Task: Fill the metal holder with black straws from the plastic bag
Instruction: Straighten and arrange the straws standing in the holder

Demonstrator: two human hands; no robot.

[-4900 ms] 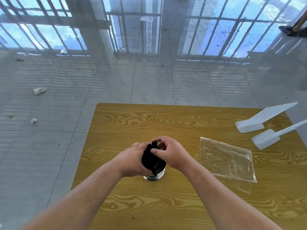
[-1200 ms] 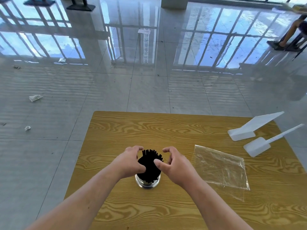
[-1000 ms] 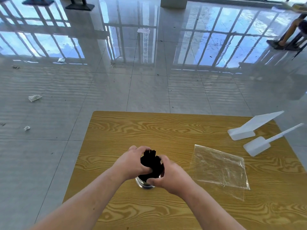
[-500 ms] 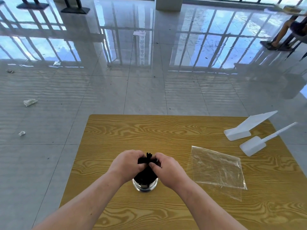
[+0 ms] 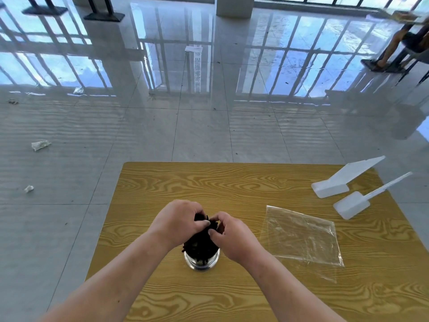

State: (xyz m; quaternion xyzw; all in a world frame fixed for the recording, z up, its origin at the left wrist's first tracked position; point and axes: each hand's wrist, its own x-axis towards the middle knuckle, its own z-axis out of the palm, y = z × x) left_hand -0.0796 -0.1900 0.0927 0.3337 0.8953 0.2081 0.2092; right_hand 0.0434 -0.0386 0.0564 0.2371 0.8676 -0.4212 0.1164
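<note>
A shiny metal holder (image 5: 201, 262) stands upright on the wooden table (image 5: 232, 182), near its front middle. A thick bunch of black straws (image 5: 201, 242) stands in it. My left hand (image 5: 180, 220) and my right hand (image 5: 228, 235) are cupped around the upper ends of the straws from both sides, fingertips pinching the tops together. The tops of the straws are mostly hidden under my fingers. A flat clear plastic bag (image 5: 301, 235) lies to the right of the holder, with nothing visible inside.
Two white plastic scoop-like pieces (image 5: 343, 182) (image 5: 355, 203) lie at the table's far right edge. Glossy tiled floor surrounds the table, with scraps of paper (image 5: 40, 145) on the left. A seated person's legs (image 5: 392, 49) show at the far top right.
One second ago my hands were spread open beside the fanned straw tops; they have closed in and now squeeze the tops into a tight bunch. The holder has stayed in place.
</note>
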